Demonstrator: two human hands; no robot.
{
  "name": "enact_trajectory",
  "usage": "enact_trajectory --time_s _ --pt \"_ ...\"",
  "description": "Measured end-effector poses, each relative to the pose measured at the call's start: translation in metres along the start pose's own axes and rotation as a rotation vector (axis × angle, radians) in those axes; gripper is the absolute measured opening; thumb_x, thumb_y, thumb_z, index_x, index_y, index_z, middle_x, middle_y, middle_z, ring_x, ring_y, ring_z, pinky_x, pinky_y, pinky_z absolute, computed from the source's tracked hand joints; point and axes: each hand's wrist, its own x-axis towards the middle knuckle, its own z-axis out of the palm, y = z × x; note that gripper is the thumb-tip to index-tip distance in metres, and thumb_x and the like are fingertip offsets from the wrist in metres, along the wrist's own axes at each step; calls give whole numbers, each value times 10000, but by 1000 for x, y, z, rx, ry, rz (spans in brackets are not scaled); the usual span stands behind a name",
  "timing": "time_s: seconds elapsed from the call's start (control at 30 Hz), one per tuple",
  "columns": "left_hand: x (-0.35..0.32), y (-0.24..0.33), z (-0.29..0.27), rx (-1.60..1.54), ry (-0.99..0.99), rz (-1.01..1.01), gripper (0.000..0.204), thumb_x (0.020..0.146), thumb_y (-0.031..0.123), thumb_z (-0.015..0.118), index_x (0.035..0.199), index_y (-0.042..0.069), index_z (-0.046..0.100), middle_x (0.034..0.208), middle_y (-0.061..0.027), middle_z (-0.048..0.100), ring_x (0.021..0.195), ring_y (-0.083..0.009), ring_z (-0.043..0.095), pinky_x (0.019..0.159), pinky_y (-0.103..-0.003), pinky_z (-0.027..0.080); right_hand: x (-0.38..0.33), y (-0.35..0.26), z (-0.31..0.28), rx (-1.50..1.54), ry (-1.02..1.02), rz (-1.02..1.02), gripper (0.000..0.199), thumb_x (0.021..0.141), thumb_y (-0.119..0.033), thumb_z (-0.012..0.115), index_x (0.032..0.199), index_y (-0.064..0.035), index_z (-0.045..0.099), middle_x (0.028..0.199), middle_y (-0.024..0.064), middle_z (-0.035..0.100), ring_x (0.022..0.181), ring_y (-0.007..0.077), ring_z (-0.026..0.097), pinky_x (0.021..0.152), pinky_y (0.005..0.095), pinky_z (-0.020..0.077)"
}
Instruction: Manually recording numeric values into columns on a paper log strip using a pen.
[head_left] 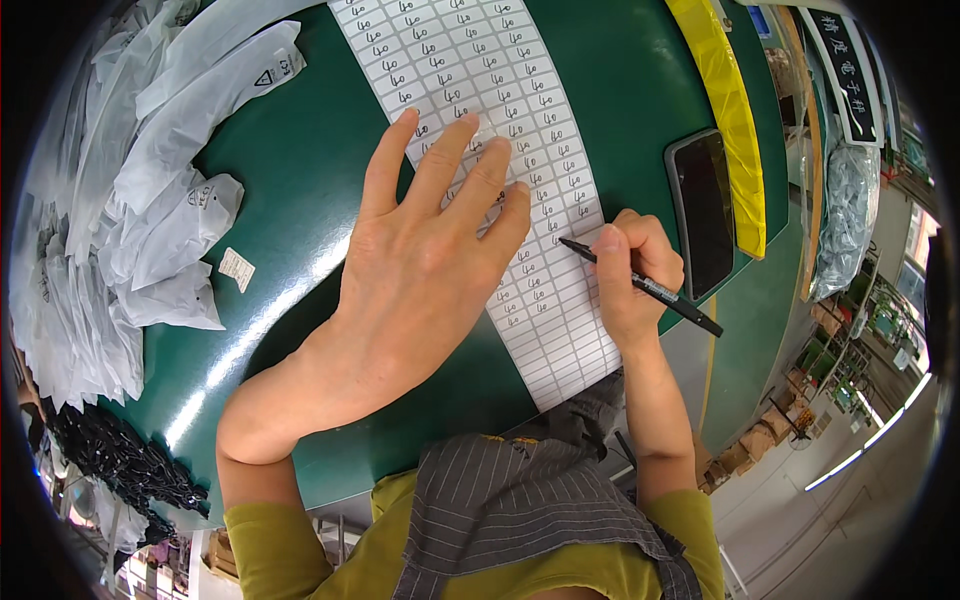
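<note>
The blank end of the white label sheet [556, 350], nearest my body, lies beside my right hand [640, 275], the closer one; that hand grips a black pen [657, 290], tip at the sheet; my left hand [420, 260] grasps nothing, fingers spread over handwritten rows; the long axis runs away, leaning left.

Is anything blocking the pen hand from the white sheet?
Nothing visible: the right hand holds the black pen, its tip at the white sheet. The left hand covers part of it, left of the tip.
</note>
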Motion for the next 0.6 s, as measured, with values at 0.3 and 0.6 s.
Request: enact_trajectory --time_s 0.3,0.6 --pt "-1 -1 0 2 -6 5 359 702 47 722 1059 77 696 1248 -100 600 1259 -305 497 1105 -542 296 1 -1 -1 19 -24 2 206 880 4 638 720 -29 512 595 9 502 503 64 405 456 235 301" --pt "0 0 -2 5 -13 5 365 714 52 723 1077 76 693 1267 -101 592 1266 -303 490 1113 -538 289 4 5 -15 51 63 77 191 904 -26 621 738 -21 528 605 6 550 517 44 434 467 210 334"
